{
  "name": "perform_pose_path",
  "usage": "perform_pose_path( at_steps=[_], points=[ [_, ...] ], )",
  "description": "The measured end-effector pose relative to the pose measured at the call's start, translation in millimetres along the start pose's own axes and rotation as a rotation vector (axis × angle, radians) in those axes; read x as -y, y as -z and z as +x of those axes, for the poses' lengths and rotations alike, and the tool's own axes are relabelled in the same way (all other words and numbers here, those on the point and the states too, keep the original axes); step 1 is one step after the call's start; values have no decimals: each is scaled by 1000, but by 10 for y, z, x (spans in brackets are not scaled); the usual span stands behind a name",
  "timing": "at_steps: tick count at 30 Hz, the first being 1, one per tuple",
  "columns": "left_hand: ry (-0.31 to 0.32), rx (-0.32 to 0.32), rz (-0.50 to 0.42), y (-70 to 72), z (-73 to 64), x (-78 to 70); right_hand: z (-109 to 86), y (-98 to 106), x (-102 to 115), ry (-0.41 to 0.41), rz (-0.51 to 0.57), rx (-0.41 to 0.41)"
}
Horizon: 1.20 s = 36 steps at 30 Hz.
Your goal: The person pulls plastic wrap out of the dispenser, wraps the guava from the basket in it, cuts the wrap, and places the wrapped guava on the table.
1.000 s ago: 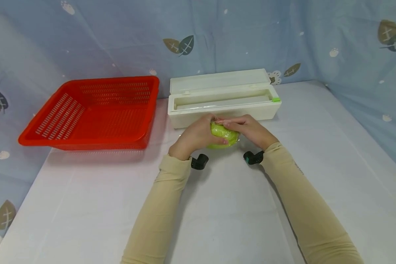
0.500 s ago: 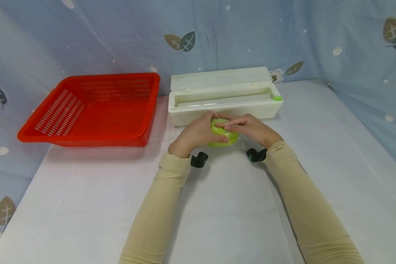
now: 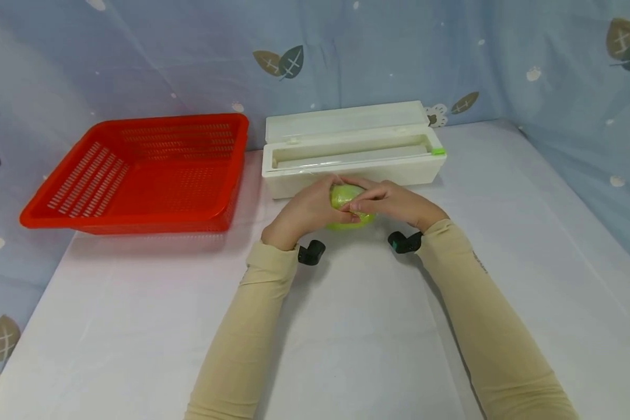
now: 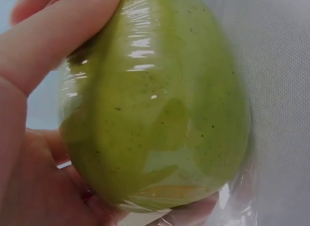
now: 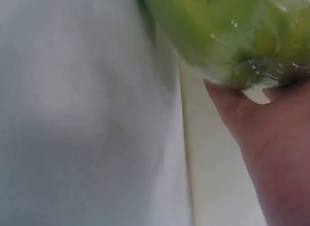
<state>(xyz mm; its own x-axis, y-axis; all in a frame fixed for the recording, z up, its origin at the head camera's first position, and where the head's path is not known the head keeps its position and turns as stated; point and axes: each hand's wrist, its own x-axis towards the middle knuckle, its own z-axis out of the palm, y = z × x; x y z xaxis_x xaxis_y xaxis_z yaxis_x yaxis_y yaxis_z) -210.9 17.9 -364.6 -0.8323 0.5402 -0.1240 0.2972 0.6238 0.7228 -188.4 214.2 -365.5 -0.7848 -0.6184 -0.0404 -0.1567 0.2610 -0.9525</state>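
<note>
A smooth, yellow-green fruit (image 3: 341, 197) with small dark specks is wrapped in shiny cling film (image 4: 140, 54). My left hand (image 3: 310, 209) grips it from the left, its thumb across the near side and its other fingers behind. From the right, my right hand (image 3: 396, 201) curls over the fruit, with thumb and fingers on the wrapped surface. In the right wrist view, the film is bunched and creased close to the right thumb (image 5: 232, 102). Loose film (image 4: 242, 197) hangs off the fruit's lower edge in the left wrist view. The far fingers are partly hidden behind the fruit.
Just behind the hands lies a long white box (image 3: 352, 175) with its lid raised, a roll inside and a green tab at its right end. A red slotted basket (image 3: 126, 221) stands to the left. A patterned blue curtain (image 3: 367, 52) backs the white table (image 3: 367, 326).
The right fingers have slid left over the top of the fruit and lie closer to the left hand. The left hand keeps its grip. The head view has shifted slightly.
</note>
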Motion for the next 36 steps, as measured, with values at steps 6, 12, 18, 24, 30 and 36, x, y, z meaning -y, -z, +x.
perform_pose_path(
  at_steps=[6,12,18,24,30,36],
  points=[
    [-63,-5,-47,9,5,34,4,19,2,119,143,-31],
    [-73,0,-10,7,17,31,35,-11,23,63,126,-176],
    [-27,31,46,28,-10,-5,110,-25,-32,-38,-22,-205],
    [2,72,130,64,-22,-36,224,-48,-154,-154,-117,-173],
    [-14,102,163,80,-15,-32,293,-130,-140,-256,-221,-168],
    [-83,136,107,111,-23,7,311,-165,-98,-290,-314,-158]
  ],
)
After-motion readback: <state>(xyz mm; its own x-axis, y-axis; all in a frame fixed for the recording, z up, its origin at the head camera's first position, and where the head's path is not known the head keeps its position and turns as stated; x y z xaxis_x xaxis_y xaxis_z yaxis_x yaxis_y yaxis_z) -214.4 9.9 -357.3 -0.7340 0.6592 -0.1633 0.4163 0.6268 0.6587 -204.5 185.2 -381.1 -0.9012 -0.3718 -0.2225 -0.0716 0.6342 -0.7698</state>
